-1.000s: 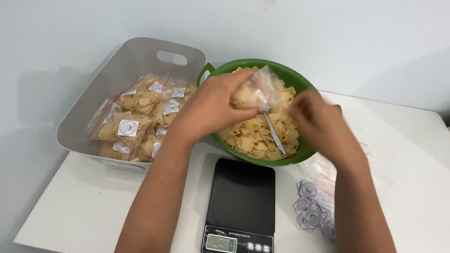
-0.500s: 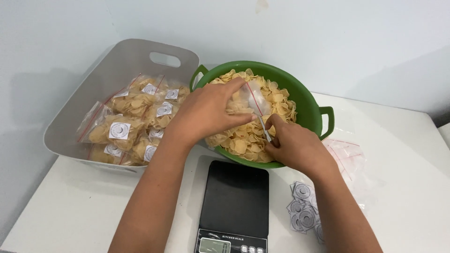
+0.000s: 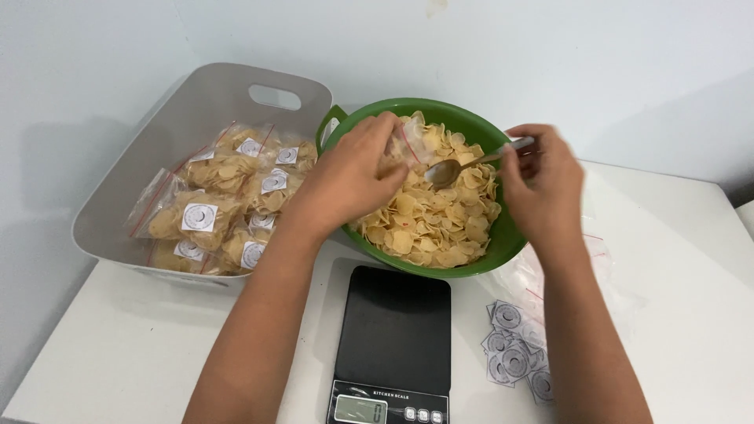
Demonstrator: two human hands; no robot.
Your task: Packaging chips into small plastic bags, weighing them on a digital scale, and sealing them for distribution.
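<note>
Two hands work over the green bowl (image 3: 514, 184) of pale round chips (image 3: 428, 224) at the far middle of the white table (image 3: 683, 259): the left hand (image 3: 345, 180) pinches a small clear bag (image 3: 408, 145) above the chips, and the right hand (image 3: 542, 184), to its right, grips a metal spoon (image 3: 471, 163) whose scoop points at the bag's mouth. Nearer lies a black kitchen scale (image 3: 393, 338), with round labels (image 3: 514, 357) to its right, and a grey tub (image 3: 149, 157) of filled bags (image 3: 220, 204) at far left.
</note>
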